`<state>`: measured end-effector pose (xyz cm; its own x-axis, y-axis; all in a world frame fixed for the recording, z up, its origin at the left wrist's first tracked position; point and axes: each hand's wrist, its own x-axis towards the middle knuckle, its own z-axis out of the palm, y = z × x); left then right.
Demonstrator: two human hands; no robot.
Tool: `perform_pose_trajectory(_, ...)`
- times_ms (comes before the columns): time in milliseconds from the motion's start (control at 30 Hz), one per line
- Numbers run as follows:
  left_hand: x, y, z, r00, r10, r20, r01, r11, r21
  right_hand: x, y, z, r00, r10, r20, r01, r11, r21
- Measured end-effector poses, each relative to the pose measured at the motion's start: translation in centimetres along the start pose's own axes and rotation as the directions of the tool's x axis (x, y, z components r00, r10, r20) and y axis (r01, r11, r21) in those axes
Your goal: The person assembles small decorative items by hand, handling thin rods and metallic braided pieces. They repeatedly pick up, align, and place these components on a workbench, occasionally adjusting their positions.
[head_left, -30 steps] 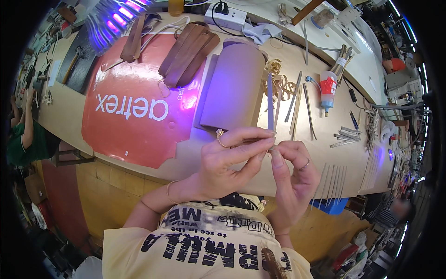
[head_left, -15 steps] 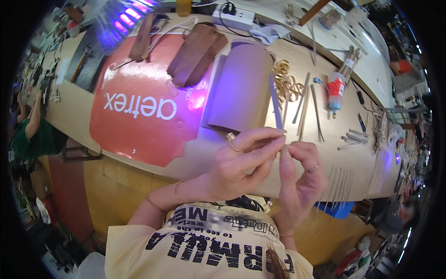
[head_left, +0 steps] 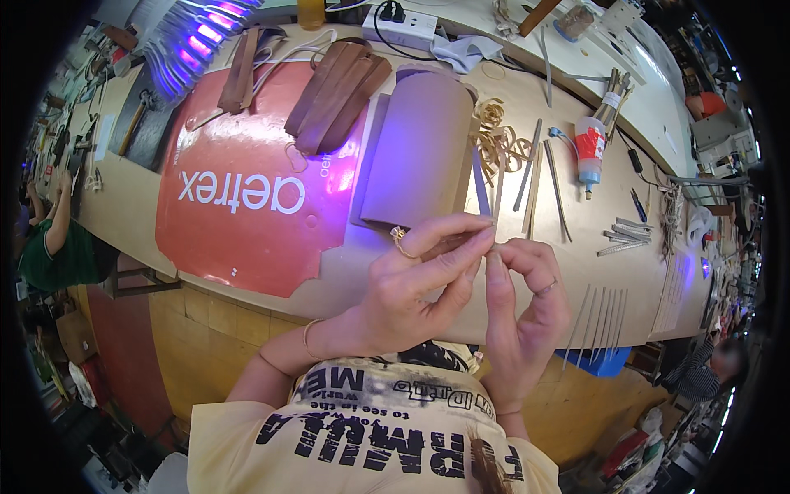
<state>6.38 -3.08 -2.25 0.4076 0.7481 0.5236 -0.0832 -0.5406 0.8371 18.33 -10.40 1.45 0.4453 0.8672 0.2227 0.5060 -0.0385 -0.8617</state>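
Thin strip (head_left: 499,177) looks light & bendy, prob slips easily, so best pinched near its lower end w/ fingertips. Left hand (head_left: 411,284) has it nipped between thumb & forefinger just above the surface (head_left: 576,272) edge; right hand (head_left: 522,305) pinches at the same spot, fingertips touching. Vs 1 s ago: both hands sit a bit lower/closer to the body, strip more upright.

Two hands (head_left: 461,284), one red mat (head_left: 247,198), one glue bottle (head_left: 588,148) — one power strip (head_left: 403,26)
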Motion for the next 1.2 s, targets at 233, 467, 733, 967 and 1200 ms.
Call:
perform_pose_trajectory(233, 0.1, 0.0, 0.0, 1.000, 0.016, 0.018, -0.017, 1.000, 0.020, 0.2, 0.1, 0.1, 0.999, -0.026, -0.030, 0.026, 1.000, 0.002)
perform_pose_trajectory(467, 0.1, -0.1, 0.1, 1.000, 0.021, 0.017, -0.022, 0.999, 0.031, 0.4, 0.2, 0.0, 1.000, -0.022, -0.019, 0.021, 0.999, -0.047)
perform_pose_trajectory(733, 0.4, -0.1, -0.5, 0.994, -0.101, 0.035, 0.102, 0.993, -0.050, 0.6, 0.1, 0.1, 0.999, -0.047, 0.026, 0.050, 0.991, -0.127)
perform_pose_trajectory(967, 0.7, 0.0, -1.4, 0.949, -0.313, 0.041, 0.309, 0.895, -0.322, 0.7, -0.1, 0.6, 0.992, -0.072, 0.104, 0.074, 0.997, -0.013)
perform_pose_trajectory(1200, -0.3, -3.5, -5.2, 0.767, -0.639, 0.054, 0.397, 0.406, -0.823, 0.9, 2.1, -2.7, 0.983, 0.046, 0.176, -0.145, 0.780, 0.608)
